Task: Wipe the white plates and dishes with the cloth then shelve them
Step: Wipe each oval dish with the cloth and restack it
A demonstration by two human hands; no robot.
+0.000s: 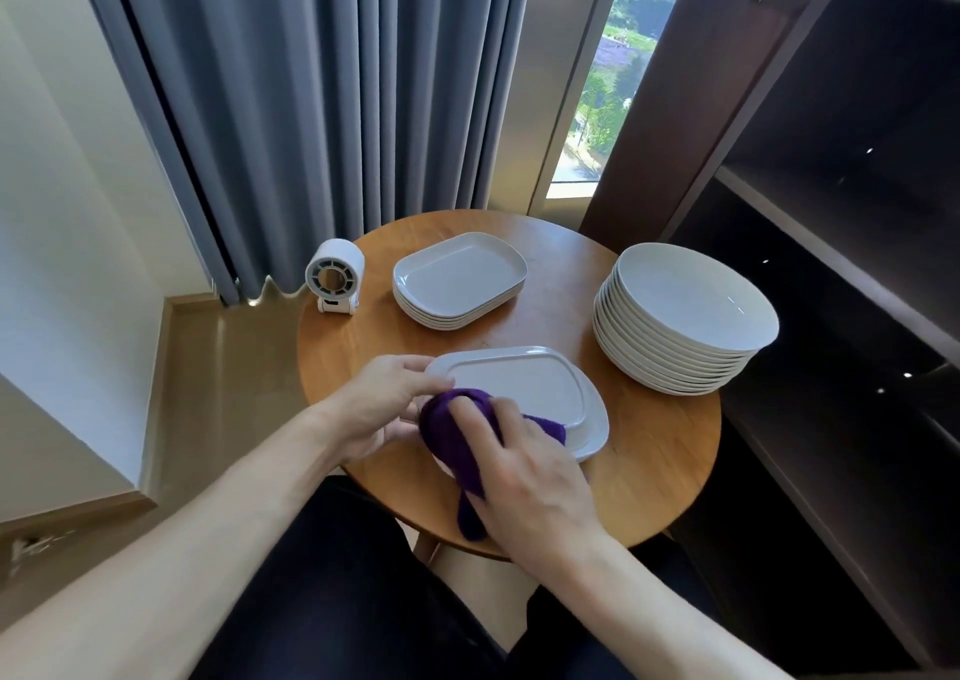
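A white rectangular dish [524,388] lies upside down over the near part of the round wooden table [660,451]. My left hand [384,404] grips its left edge, fingers curled over the rim. My right hand [524,466] holds a purple cloth [457,435] and presses it onto the dish's near left part. A stack of white rectangular dishes [460,279] sits at the back of the table. On the right side stands a tall stack of round white plates [685,316].
A small white fan [335,277] stands at the table's back left edge. Dark wooden shelves [831,243] rise just right of the table. Grey curtains [322,87] and a window lie behind it. My legs are under the table's near edge.
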